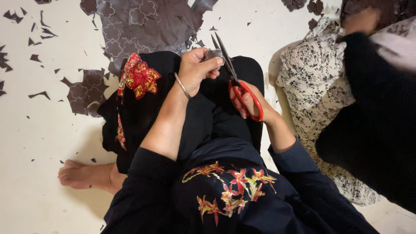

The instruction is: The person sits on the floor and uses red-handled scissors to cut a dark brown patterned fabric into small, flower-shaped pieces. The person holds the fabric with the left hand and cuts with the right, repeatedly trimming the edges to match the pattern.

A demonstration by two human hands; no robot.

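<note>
We hold a small grey piece of cloth [213, 54] in our left hand [197, 69], the fingers [212, 65] clamped on it above our lap. Our right hand [251, 102] has its fingers through the red handles of the scissors [236, 80], whose blades are open at the piece. Grey cloth with cut flower shapes [143, 24] lies on the floor [39, 130] near its far edge.

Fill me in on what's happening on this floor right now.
A person sits on the floor cutting fabric. The left hand pinches a small grey fabric piece, while the right hand works red-handled scissors, blades open at the piece. A grey sheet with flower-shaped cutouts and dark scraps lie ahead. Another person sits alongside.
</note>
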